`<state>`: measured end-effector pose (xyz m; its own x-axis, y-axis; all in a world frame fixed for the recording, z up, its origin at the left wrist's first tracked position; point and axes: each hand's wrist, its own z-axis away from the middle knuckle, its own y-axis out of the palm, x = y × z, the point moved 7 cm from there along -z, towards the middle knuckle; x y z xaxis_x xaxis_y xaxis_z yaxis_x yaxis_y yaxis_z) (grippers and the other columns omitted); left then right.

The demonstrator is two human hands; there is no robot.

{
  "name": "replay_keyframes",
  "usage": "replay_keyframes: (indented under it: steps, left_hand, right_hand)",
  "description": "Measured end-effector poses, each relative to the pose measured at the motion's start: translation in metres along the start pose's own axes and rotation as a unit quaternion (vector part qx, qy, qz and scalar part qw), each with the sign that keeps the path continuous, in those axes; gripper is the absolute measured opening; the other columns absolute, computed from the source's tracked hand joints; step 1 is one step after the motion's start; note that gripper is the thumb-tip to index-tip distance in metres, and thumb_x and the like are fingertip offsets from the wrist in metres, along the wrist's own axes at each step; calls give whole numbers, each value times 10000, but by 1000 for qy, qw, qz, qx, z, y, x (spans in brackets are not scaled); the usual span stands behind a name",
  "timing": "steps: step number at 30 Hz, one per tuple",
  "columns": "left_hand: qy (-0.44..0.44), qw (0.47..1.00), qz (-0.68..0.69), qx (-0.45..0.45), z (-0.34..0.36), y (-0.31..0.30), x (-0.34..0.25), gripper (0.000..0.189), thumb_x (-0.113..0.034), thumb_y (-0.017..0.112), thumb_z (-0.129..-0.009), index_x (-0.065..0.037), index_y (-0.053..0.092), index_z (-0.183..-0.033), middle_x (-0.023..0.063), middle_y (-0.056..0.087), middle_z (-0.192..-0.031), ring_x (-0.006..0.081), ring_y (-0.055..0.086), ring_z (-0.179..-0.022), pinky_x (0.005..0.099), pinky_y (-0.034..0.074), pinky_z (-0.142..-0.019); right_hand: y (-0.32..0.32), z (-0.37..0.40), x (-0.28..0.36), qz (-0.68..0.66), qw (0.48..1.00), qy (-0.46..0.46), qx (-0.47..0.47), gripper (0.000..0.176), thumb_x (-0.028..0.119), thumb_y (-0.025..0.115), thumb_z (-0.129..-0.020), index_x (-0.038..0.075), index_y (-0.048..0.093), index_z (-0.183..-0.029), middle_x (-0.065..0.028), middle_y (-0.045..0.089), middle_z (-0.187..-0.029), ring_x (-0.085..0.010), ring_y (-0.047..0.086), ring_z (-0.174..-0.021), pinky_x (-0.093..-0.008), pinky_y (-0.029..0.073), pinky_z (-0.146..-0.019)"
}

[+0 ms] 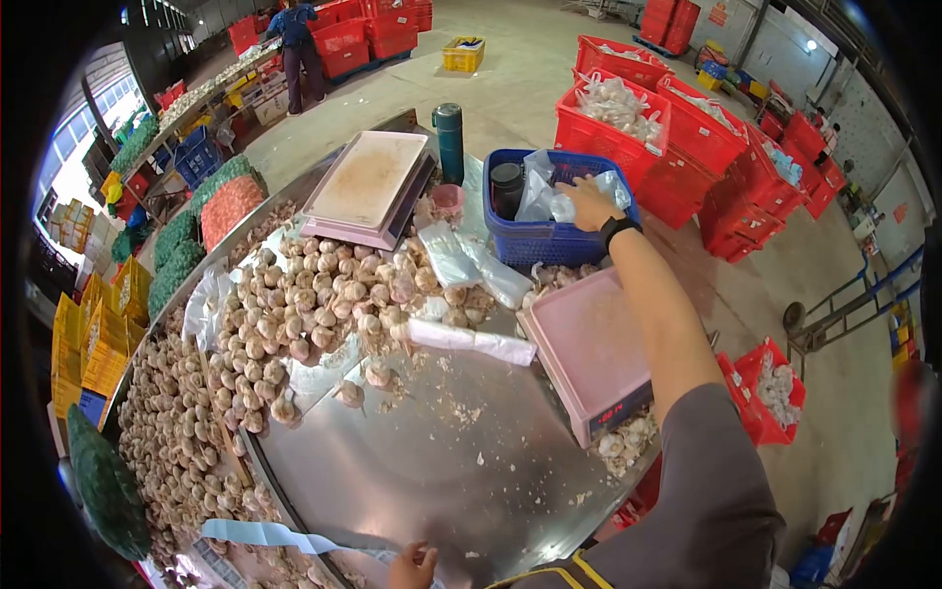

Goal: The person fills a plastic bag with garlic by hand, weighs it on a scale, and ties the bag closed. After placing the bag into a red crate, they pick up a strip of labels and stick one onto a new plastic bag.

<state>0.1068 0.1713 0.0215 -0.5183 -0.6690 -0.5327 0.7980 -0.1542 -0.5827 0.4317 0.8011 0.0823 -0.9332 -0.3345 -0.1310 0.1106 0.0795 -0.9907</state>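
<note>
My right hand (592, 204) reaches into a blue plastic basket (549, 243) at the far side of the metal table, its fingers spread over clear plastic bags (537, 192). A dark jar (506, 188) stands in the same basket. At the bottom edge, my left hand (413, 566) is partly cut off, with curled fingers; what they hold, if anything, is hidden. A pale blue strip (265, 533) runs close to that hand. Under my right forearm sits a pink-topped scale (594, 344). Garlic bulbs (314, 294) lie heaped left of centre.
Another scale (368, 177) and a green flask (448, 144) stand at the back. Plastic bag packs (471, 340) lie mid-table. Red crates (613, 123) are stacked behind, at right. More garlic (172, 412) fills the left side. A person (294, 49) stands far off.
</note>
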Motion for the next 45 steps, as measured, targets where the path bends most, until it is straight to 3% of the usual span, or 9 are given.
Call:
replay_keyframes:
  steps: [6, 8, 11, 18, 23, 31, 36, 42, 45]
  left_hand:
    - [-14, 998, 30, 53, -18, 34, 28, 393, -323, 640, -857, -85, 603, -1168, 183, 688, -892, 297, 673, -833, 371, 515, -711]
    - [-21, 996, 45, 70, -23, 37, 21, 377, -302, 637, -863, -81, 602, -1166, 187, 684, -918, 277, 672, -842, 368, 515, -715]
    - [2, 998, 44, 40, -33, 37, 22, 359, -296, 623, -877, -78, 601, -1162, 184, 681, -918, 275, 670, -823, 372, 513, -702]
    - [25, 999, 26, 3, -49, 33, 33, 374, -327, 621, -884, -79, 600, -1163, 185, 678, -873, 294, 660, -779, 378, 508, -663]
    - [78, 996, 40, -5, -52, 14, 4, 375, -292, 668, -846, -55, 624, -1133, 141, 691, -860, 257, 665, -771, 345, 516, -686]
    - [201, 928, 313, -26, 0, -43, -121, 369, -155, 671, -851, -14, 592, -1183, 121, 672, -994, 184, 653, -879, 286, 511, -751]
    - [287, 938, 186, -51, 10, 2, -149, 676, -218, 718, -793, -36, 412, -1367, 175, 551, -1218, 274, 562, -1101, 372, 488, -868]
    - [360, 916, 169, -45, -4, 68, -143, 557, -178, 664, -770, -18, 493, -1275, 195, 593, -1107, 384, 589, -1012, 416, 488, -840]
    - [358, 890, 281, 17, 5, 59, -143, 363, -46, 618, -769, -22, 605, -1131, 170, 652, -961, 285, 654, -860, 354, 509, -761]
  right_hand:
    - [28, -29, -26, 21, 992, -55, 115, 679, 140, 579, -782, 316, 383, -1408, -163, 343, -1466, -369, 254, -1386, -509, 296, -1089]
    - [49, -37, -34, 19, 991, -59, 119, 495, 150, 574, -768, 221, 572, -1257, -188, 476, -1357, -350, 378, -1321, -503, 363, -1035]
    - [25, -47, -46, -109, 992, -55, 3, 215, 168, 588, -741, 90, 692, -913, -185, 662, -1007, -371, 610, -969, -467, 451, -879]
    - [-132, -13, -76, -381, 904, 33, -190, 272, 202, 630, -777, -10, 657, -946, -168, 680, -898, -296, 654, -881, -404, 509, -780]
    - [-166, 77, -4, -823, 559, 82, 58, 252, 166, 633, -792, 12, 633, -991, -121, 681, -899, -247, 666, -843, -384, 535, -785]
    - [3, 255, 194, -860, 307, 202, 354, 306, 185, 562, -821, -17, 585, -1050, -151, 661, -948, -294, 653, -867, -431, 519, -838]
    - [40, 355, 270, -884, 253, 272, 286, 300, 170, 530, -860, -12, 567, -1096, -148, 637, -1057, -270, 623, -974, -421, 481, -906]
    - [2, 417, 262, -867, 360, 258, 230, 350, 126, 585, -880, 14, 515, -1204, -85, 604, -1108, -214, 573, -1039, -376, 426, -947]
    - [-50, 430, 252, -819, 530, 113, 189, 670, 134, 667, -830, 56, 331, -1404, -112, 482, -1320, -214, 469, -1209, -355, 339, -1031]
